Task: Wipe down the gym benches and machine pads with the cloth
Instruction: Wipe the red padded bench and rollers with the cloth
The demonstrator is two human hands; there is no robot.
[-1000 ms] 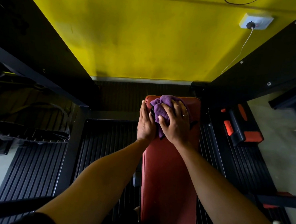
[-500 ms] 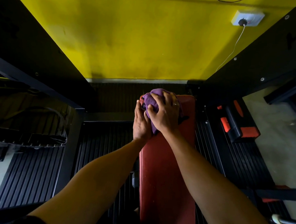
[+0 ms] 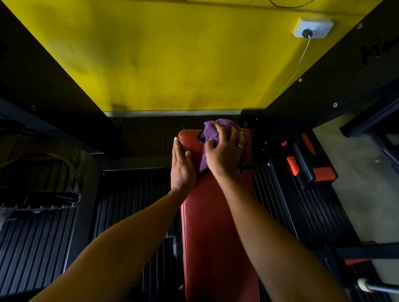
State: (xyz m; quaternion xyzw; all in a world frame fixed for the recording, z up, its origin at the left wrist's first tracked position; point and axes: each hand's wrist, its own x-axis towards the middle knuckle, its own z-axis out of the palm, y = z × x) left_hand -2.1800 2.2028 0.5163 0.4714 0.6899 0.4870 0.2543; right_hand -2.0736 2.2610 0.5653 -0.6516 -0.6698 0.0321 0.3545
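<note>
Nearest the camera, both forearms reach forward over a long red bench pad (image 3: 214,233) that runs away from the person toward a yellow wall (image 3: 176,60). The stretch of pad below the hands lies bare, with a few pale specks showing on it; whether it has been wiped cannot be told. Further out, the left hand (image 3: 182,167) lies flat and spread, fingers straight, against the pad's left edge, gripping nothing. Just to its right, the right hand (image 3: 224,152) presses down with fingers splayed over a bunched purple cloth (image 3: 212,134), pinning it to the far end of the pad. The cloth spills past the fingertips to the pad's top edge and right corner. The far left corner, beside the cloth, is uncovered. To the right of the hands, black and orange pads (image 3: 310,162) sit on the ribbed floor mat (image 3: 125,204). The task seems only begun: this bench is in hand, and those pads look untouched.
</note>
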